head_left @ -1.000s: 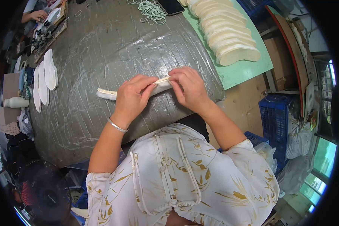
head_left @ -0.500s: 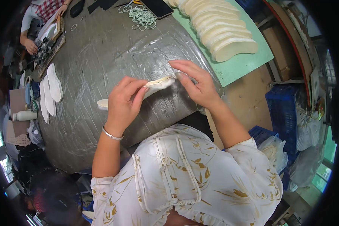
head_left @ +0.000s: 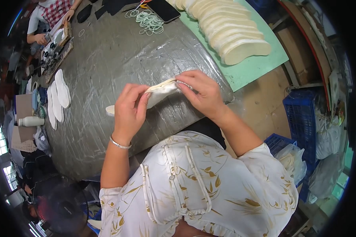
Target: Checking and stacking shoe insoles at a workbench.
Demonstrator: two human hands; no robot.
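Observation:
A cream insole with white fleecy lining (head_left: 161, 91) is held above the grey table, its long edge turned up. My left hand (head_left: 129, 108) pinches that edge between thumb and fingers at one end. The thumb and fingers of my right hand (head_left: 199, 91) are closed on the other end of the edge. Beyond my left hand shows a pale rounded tip (head_left: 110, 110); whether it belongs to the same insole is hidden by the hand.
A row of overlapping cream insoles (head_left: 241, 51) covers a green board (head_left: 261, 65) at far right. Several white insoles (head_left: 62, 89) lie at left. Rubber bands (head_left: 151, 21) and a phone (head_left: 165, 10) are at the back. A co-worker's hand (head_left: 40, 38) is at far left.
My right hand has come in from beside the insole, and its spread fingers have closed on the edge. The left hand keeps its pinch. The view has shifted slightly.

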